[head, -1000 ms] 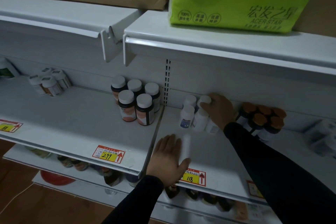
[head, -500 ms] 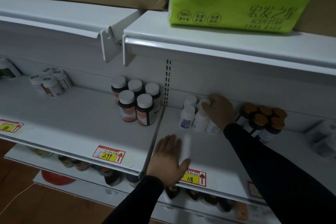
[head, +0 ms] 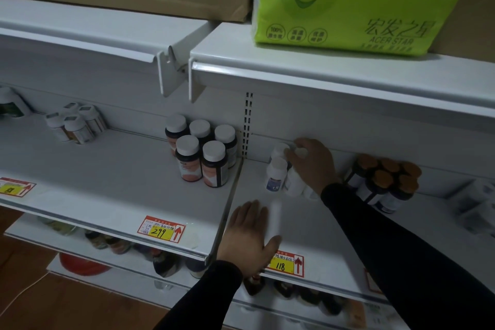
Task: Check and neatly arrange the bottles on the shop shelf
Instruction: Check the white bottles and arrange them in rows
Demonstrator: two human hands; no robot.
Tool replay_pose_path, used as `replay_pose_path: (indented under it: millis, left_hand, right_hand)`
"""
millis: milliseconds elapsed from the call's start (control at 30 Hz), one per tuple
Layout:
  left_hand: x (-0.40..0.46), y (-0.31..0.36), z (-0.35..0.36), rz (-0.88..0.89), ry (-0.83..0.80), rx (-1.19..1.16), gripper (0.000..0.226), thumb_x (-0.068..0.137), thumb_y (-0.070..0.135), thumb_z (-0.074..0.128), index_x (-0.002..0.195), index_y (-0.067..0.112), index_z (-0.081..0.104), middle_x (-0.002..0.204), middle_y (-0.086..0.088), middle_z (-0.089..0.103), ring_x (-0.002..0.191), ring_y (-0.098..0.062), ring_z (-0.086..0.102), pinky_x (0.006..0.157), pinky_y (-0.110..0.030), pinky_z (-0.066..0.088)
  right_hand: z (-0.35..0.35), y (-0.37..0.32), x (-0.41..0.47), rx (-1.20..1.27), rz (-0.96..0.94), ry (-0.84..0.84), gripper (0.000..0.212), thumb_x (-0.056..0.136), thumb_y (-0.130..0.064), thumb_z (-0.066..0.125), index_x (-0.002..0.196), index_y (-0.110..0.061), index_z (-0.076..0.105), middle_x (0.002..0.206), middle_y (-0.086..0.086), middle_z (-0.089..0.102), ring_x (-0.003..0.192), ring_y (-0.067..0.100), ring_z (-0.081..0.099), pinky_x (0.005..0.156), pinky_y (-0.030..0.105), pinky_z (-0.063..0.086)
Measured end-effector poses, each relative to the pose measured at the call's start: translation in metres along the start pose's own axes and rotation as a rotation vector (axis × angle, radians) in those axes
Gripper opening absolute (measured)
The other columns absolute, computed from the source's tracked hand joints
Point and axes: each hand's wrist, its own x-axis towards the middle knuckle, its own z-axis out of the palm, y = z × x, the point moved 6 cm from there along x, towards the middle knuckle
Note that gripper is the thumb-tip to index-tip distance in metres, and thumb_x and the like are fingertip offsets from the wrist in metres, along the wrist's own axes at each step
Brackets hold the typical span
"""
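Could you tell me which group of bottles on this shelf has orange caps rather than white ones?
The dark bottles with orange caps, the cluster just right of the right hand. The brown bottles and the small white bottles being handled have white caps.

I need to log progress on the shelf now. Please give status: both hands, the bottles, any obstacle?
Right hand grips white bottles at shelf back. Left hand flat on shelf front, holding nothing. Orange-capped bottles close on the right, apart.

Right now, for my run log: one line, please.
right hand grips white bottle | left hand flat on shelf
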Motion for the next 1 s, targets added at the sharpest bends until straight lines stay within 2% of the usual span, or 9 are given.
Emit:
replay_pose_path:
  millis: [133, 200, 267, 300, 433, 567, 733, 867, 1000]
  left_hand:
    - [0.0, 0.0, -0.001, 0.0, 0.012, -0.004, 0.066, 0.089, 0.059, 0.045, 0.128, 0.009, 0.063, 0.132, -0.018, 0.061, 0.123, -0.034, 0.058, 0.105, -0.047, 0.044]
    - [0.0, 0.0, -0.002, 0.0, 0.015, -0.006, 0.066, 0.089, 0.059, 0.044, 0.127, 0.009, 0.063, 0.132, -0.017, 0.061, 0.122, -0.033, 0.058, 0.104, -0.046, 0.044]
    - [0.0, 0.0, -0.003, 0.001, 0.011, -0.001, 0.066, 0.089, 0.06, 0.043, 0.128, 0.01, 0.064, 0.132, -0.016, 0.061, 0.122, -0.033, 0.058, 0.104, -0.045, 0.044]
    - [0.001, -0.001, -0.003, 0.0, 0.008, 0.001, 0.066, 0.089, 0.06, 0.043, 0.128, 0.01, 0.063, 0.132, -0.016, 0.061, 0.122, -0.032, 0.058, 0.104, -0.045, 0.043]
    - [0.0, -0.001, -0.001, -0.011, -0.009, -0.017, 0.067, 0.089, 0.06, 0.044, 0.129, 0.01, 0.063, 0.134, -0.016, 0.06, 0.124, -0.032, 0.057, 0.106, -0.045, 0.042]
    - [0.0, -0.001, 0.0, -0.012, -0.01, -0.016, 0.067, 0.089, 0.06, 0.045, 0.129, 0.01, 0.062, 0.134, -0.016, 0.06, 0.124, -0.032, 0.056, 0.107, -0.046, 0.042]
    - [0.0, 0.0, -0.001, -0.006, 0.006, -0.026, 0.066, 0.088, 0.059, 0.046, 0.129, 0.01, 0.062, 0.134, -0.016, 0.06, 0.124, -0.033, 0.057, 0.105, -0.045, 0.044]
    - [0.0, -0.001, -0.002, -0.007, 0.003, -0.016, 0.066, 0.087, 0.059, 0.047, 0.129, 0.01, 0.062, 0.134, -0.016, 0.06, 0.124, -0.033, 0.056, 0.106, -0.046, 0.043]
    - [0.001, 0.0, -0.003, -0.02, -0.037, -0.024, 0.066, 0.087, 0.06, 0.047, 0.128, 0.01, 0.063, 0.134, -0.016, 0.06, 0.124, -0.032, 0.057, 0.105, -0.045, 0.043]
  right_hand:
    - [0.01, -0.008, 0.009, -0.056, -0.018, -0.026, 0.038, 0.09, -0.037, 0.067, 0.11, -0.004, 0.069, 0.106, 0.017, 0.069, 0.102, 0.035, 0.061, 0.09, 0.037, 0.044]
    - [0.013, -0.01, 0.012, -0.063, -0.005, -0.024, 0.032, 0.089, -0.039, 0.066, 0.095, -0.008, 0.069, 0.094, 0.015, 0.069, 0.093, 0.035, 0.063, 0.082, 0.04, 0.049]
    - [0.016, -0.012, 0.013, -0.109, 0.013, -0.018, 0.031, 0.086, -0.042, 0.065, 0.074, -0.015, 0.06, 0.081, 0.012, 0.066, 0.083, 0.035, 0.063, 0.072, 0.037, 0.046]
    - [0.018, -0.012, 0.014, -0.148, 0.032, -0.019, 0.032, 0.085, -0.046, 0.065, 0.071, -0.018, 0.056, 0.08, 0.011, 0.066, 0.083, 0.034, 0.063, 0.071, 0.036, 0.045]
    - [0.023, -0.011, 0.018, -0.255, 0.123, -0.019, 0.042, 0.081, -0.059, 0.061, 0.086, -0.017, 0.067, 0.091, 0.007, 0.07, 0.094, 0.032, 0.064, 0.082, 0.036, 0.044]
    - [0.026, -0.009, 0.022, -0.273, 0.139, -0.012, 0.048, 0.076, -0.065, 0.061, 0.085, -0.018, 0.069, 0.09, 0.006, 0.07, 0.093, 0.032, 0.064, 0.084, 0.037, 0.047]
    - [0.024, -0.011, 0.02, -0.239, 0.135, -0.017, 0.036, 0.082, -0.052, 0.06, 0.09, -0.019, 0.069, 0.095, 0.006, 0.07, 0.096, 0.031, 0.063, 0.087, 0.038, 0.044]
    - [0.013, -0.014, 0.017, -0.086, 0.095, 0.024, 0.028, 0.086, -0.043, 0.063, 0.091, -0.016, 0.068, 0.093, 0.008, 0.07, 0.092, 0.032, 0.064, 0.079, 0.036, 0.046]
    - [-0.011, -0.022, 0.015, 0.132, 0.061, 0.082, 0.036, 0.089, -0.033, 0.069, 0.114, -0.007, 0.069, 0.112, 0.01, 0.07, 0.104, 0.025, 0.063, 0.087, 0.024, 0.041]
